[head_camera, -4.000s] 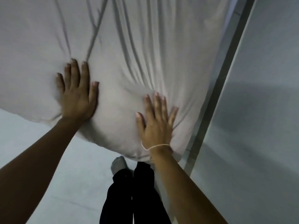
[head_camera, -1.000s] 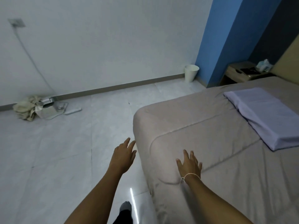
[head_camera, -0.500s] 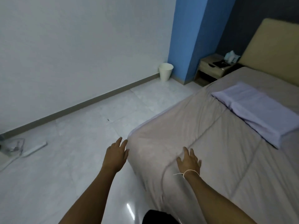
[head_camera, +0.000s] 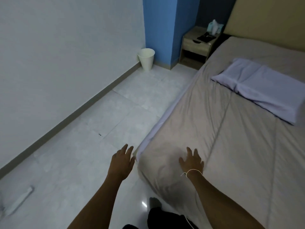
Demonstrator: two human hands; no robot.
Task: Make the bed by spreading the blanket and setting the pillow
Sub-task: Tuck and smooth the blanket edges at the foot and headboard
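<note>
Resting spread fingers, right hand [head_camera: 191, 162] seemingly touches blanket [head_camera: 222, 138]; left hand [head_camera: 121, 162] open, empty.

The blanket [head_camera: 222, 133] is plain beige-grey with stitched quilting lines; the pillow [head_camera: 257, 90] on it is pale lavender-white, unpatterned. The floor [head_camera: 102, 133] is glossy white tile, the wall [head_camera: 66, 47] white with a grey skirting, the corner column [head_camera: 163, 27] bright blue. The bin [head_camera: 146, 59] is white, the nightstand [head_camera: 196, 45] light wood, the headboard [head_camera: 270, 19] tan.
</note>
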